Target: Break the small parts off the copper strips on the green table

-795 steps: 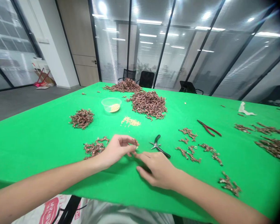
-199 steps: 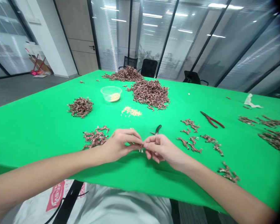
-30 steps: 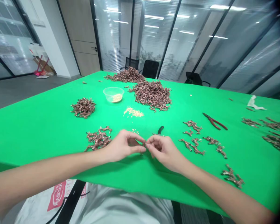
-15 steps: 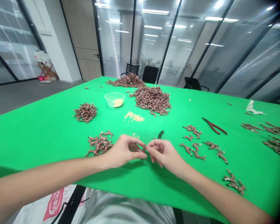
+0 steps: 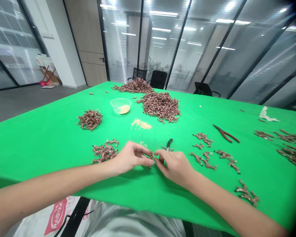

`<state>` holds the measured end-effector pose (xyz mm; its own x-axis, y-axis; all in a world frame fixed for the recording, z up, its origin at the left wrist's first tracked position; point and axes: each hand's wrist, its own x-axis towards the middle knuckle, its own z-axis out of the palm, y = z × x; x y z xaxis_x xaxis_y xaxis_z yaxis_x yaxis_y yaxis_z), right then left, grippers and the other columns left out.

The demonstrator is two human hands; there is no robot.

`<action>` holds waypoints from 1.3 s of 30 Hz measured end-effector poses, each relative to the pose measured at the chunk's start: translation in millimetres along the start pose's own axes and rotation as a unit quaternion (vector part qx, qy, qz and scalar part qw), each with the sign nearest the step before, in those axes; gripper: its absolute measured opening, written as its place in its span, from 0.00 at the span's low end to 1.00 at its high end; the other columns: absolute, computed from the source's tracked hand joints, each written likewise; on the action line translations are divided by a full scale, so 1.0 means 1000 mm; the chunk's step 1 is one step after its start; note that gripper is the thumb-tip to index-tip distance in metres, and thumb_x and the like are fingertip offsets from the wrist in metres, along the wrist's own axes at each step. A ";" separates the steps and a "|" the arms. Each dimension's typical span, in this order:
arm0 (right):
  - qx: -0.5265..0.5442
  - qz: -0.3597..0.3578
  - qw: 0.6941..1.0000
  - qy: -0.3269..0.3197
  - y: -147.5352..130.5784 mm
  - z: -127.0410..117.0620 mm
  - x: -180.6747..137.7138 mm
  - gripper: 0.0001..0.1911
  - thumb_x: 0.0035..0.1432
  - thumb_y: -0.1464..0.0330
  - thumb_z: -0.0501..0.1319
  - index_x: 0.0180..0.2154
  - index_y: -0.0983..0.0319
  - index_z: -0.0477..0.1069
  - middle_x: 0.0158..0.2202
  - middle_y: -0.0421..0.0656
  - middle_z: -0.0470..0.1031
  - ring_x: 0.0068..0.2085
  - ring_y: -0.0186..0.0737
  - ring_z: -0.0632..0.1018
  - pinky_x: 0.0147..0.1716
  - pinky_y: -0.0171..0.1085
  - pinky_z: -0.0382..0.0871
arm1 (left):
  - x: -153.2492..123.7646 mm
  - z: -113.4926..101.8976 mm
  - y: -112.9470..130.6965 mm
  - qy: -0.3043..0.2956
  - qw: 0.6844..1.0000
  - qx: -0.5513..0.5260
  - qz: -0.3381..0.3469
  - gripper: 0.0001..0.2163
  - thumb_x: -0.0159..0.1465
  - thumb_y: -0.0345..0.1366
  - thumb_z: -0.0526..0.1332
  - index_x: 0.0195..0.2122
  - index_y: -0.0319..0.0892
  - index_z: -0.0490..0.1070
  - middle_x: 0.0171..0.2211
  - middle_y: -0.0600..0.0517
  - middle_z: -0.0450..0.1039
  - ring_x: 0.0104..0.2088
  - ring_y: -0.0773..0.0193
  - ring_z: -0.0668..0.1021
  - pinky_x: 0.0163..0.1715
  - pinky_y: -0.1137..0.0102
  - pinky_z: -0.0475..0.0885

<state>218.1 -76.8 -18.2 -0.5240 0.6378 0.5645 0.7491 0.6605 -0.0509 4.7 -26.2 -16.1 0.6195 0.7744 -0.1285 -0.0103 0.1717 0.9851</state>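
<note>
Both hands meet low over the green table (image 5: 39, 144) near its front edge. My left hand (image 5: 129, 159) pinches a small copper-coloured metal piece (image 5: 151, 154) between thumb and forefinger. My right hand (image 5: 174, 164) has its fingers curled, and its fingertips are closed on the same piece from the right. Just behind the right hand lie black-handled pliers (image 5: 168, 144). A small heap of copper pieces (image 5: 104, 151) lies left of my left hand.
A clear plastic bowl (image 5: 120, 106) with pale bits stands further back, with a scatter of pale bits (image 5: 141, 124) in front of it. Large copper heaps (image 5: 160, 105) lie at the back, smaller clusters (image 5: 207, 154) and red-handled pliers (image 5: 225, 133) to the right. Black chairs stand beyond the table.
Both hands have sunk a little closer to the table while keeping hold of the small piece. The right hand's fingers have curled over more. The view has shifted slightly.
</note>
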 end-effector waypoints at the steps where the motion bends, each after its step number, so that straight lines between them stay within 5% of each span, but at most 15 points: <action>1: -0.008 -0.005 1.000 0.002 0.001 0.000 0.000 0.08 0.68 0.72 0.54 0.42 0.65 0.71 0.28 0.43 0.80 0.24 0.36 0.78 0.25 0.35 0.62 | 0.000 0.000 -0.001 -0.002 1.000 -0.005 0.000 0.20 0.45 0.38 0.79 0.37 0.34 0.80 0.30 0.47 0.83 0.29 0.62 0.82 0.35 0.70 0.77; 9: -0.010 -0.015 1.000 0.004 0.002 0.003 -0.001 0.08 0.69 0.72 0.54 0.41 0.64 0.71 0.30 0.45 0.82 0.26 0.37 0.80 0.25 0.35 0.62 | 0.000 -0.001 0.000 -0.005 1.000 -0.017 -0.019 0.21 0.44 0.38 0.79 0.38 0.33 0.80 0.27 0.47 0.82 0.27 0.63 0.82 0.34 0.70 0.77; 17: 0.179 0.127 0.974 -0.057 -0.007 0.001 -0.001 0.05 0.66 0.70 0.57 0.40 0.62 0.70 0.24 0.38 0.75 0.20 0.32 0.71 0.22 0.32 0.59 | -0.001 0.001 0.002 -0.005 1.000 -0.017 -0.011 0.20 0.45 0.37 0.78 0.37 0.33 0.80 0.30 0.47 0.83 0.28 0.64 0.82 0.35 0.70 0.76; 23: 0.250 0.166 0.952 -0.064 -0.011 -0.001 0.006 0.07 0.67 0.69 0.56 0.37 0.61 0.70 0.21 0.37 0.70 0.20 0.33 0.68 0.22 0.33 0.58 | -0.001 0.001 0.000 -0.002 1.000 0.006 -0.003 0.20 0.45 0.37 0.78 0.37 0.33 0.80 0.27 0.48 0.82 0.26 0.64 0.81 0.31 0.72 0.74; 34: 0.182 0.101 0.977 -0.048 -0.006 0.001 -0.001 0.07 0.68 0.71 0.53 0.39 0.62 0.69 0.27 0.41 0.75 0.24 0.35 0.72 0.26 0.34 0.61 | -0.005 0.003 0.003 -0.031 0.995 0.085 0.027 0.18 0.52 0.40 0.74 0.41 0.34 0.81 0.26 0.50 0.80 0.24 0.67 0.76 0.25 0.74 0.68; 39: 0.221 0.122 0.965 -0.068 -0.012 -0.006 0.002 0.08 0.68 0.70 0.52 0.38 0.62 0.68 0.25 0.40 0.73 0.23 0.35 0.70 0.26 0.35 0.59 | -0.011 0.005 0.010 -0.020 0.983 0.165 0.082 0.18 0.54 0.40 0.73 0.43 0.36 0.82 0.35 0.47 0.82 0.30 0.63 0.79 0.30 0.73 0.72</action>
<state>210.8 -85.7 -11.9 -0.4240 0.8226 0.3790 0.6276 0.5685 -0.5319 1.9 -36.2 -4.7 0.6615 0.7492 0.0335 0.1384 -0.1658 0.9764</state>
